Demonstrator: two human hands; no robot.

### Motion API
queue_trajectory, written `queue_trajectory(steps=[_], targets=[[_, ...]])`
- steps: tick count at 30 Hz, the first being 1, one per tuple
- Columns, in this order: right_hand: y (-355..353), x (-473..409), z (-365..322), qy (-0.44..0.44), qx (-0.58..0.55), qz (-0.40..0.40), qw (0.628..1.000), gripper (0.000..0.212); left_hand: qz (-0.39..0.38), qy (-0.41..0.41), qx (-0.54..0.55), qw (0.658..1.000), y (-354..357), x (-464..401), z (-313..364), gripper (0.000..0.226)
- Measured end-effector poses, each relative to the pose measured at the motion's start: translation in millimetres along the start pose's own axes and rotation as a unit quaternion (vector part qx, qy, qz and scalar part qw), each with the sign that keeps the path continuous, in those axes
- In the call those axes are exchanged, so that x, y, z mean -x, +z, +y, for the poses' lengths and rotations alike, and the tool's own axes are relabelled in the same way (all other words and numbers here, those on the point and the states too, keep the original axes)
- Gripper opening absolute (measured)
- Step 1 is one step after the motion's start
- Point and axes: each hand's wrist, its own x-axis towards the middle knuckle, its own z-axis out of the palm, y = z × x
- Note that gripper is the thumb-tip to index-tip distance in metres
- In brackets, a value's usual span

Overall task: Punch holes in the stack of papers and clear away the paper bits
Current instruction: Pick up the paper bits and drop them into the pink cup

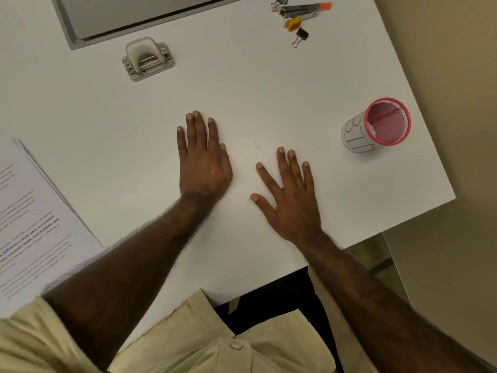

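Sitting between the 2 hands are the paper bits [256, 146], a faint scatter of tiny pale flecks on the white table [269, 84]. The left hand [203, 160] lies flat, palm down, fingers together, holding nothing. The right hand [289, 197] is flat too, fingers spread, also empty, just beside the flecks. By the look of it, we're at the clearing step: both palms are placed either side of the bits, ready to sweep. The stack of papers [35, 216] rests well off to the left, printed side up, and the hole punch [148, 59] stands apart at the far side, untouched by either hand. Next move, I'd judge, calls for drawing the 2 palms together to herd the flecks into 1 small pile, then carrying them off, perhaps to the pink mesh cup [376, 125] near the right edge. Light pressure will matter; those bits are featherweight and could scatter. Hard to make out: the bits nearly vanish against the white surface, so how many there are is unclear. The stack runs out of frame on the left, and any punched holes can't be seen.
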Motion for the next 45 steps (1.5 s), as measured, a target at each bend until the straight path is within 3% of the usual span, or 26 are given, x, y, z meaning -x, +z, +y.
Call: queue_trajectory(steps=[9, 13, 18, 23, 39, 45], targets=[[0, -28, -16, 0.056, 0.025, -0.002, 0.998, 0.074, 0.005, -0.004, 0.002, 1.000, 0, 0, 0, 0.063], [-14, -39, -22, 0.088, -0.044, 0.003, 0.995, 0.069, 0.012, -0.004, 0.005, 1.000, 1, 0, 0, 0.064], [-40, -67, -11, 0.095, -0.187, 0.078, 0.975, 0.041, 0.019, -0.004, 0.008, 1.000, 0, 0, 0, 0.064], [-52, -98, -3, 0.177, -0.242, 0.003, 0.954, 0.023, 0.026, -0.004, 0.012, 1.000, 2, -1, -1, 0.064], [-55, -110, -31, 0.182, -0.215, -0.032, 0.959, 0.011, 0.021, -0.006, -0.002, 1.000, 1, 0, 0, 0.064], [-61, -107, -18, 0.111, -0.242, -0.002, 0.964, 0.013, 0.013, -0.009, 0.001, 1.000, -2, 0, 1, 0.065]])
